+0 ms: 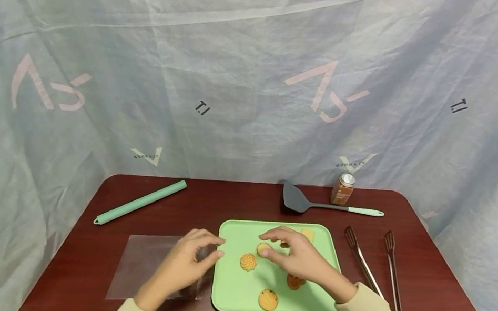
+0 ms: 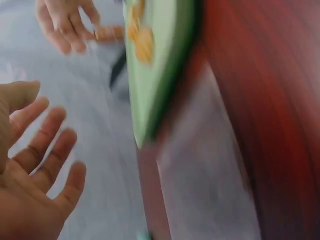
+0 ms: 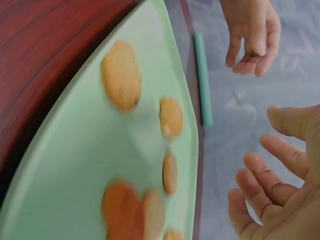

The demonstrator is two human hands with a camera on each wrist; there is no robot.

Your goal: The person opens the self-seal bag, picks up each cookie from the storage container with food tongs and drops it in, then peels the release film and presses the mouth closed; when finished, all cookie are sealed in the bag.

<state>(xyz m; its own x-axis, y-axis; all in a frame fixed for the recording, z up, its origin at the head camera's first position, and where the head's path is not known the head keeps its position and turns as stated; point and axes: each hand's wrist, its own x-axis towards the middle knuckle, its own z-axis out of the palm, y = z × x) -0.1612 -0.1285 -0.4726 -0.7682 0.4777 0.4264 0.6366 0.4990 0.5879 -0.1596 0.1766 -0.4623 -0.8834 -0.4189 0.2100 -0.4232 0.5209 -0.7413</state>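
Note:
A light green tray [image 1: 240, 297] holds several cookies, among them a swirled one [image 1: 247, 262], a round one [image 1: 268, 300] near the front edge and a brown one [image 1: 294, 281]. Over the tray's right half my right hand [image 1: 299, 257] hovers, fingers spread and empty in the right wrist view; a small pale cookie [image 1: 262, 248] lies below its fingertips. My left hand [image 1: 184, 260] hangs at the tray's left edge, fingers parted and nothing between them in the left wrist view [image 2: 40, 170].
A clear plastic sheet [image 1: 135, 262] lies left of the tray. Behind are a green rolling stick [image 1: 141, 202], a grey spatula [image 1: 295, 199] and a can [image 1: 342, 189]. Two metal utensils, one a slotted tool [image 1: 393, 273], lie at the right.

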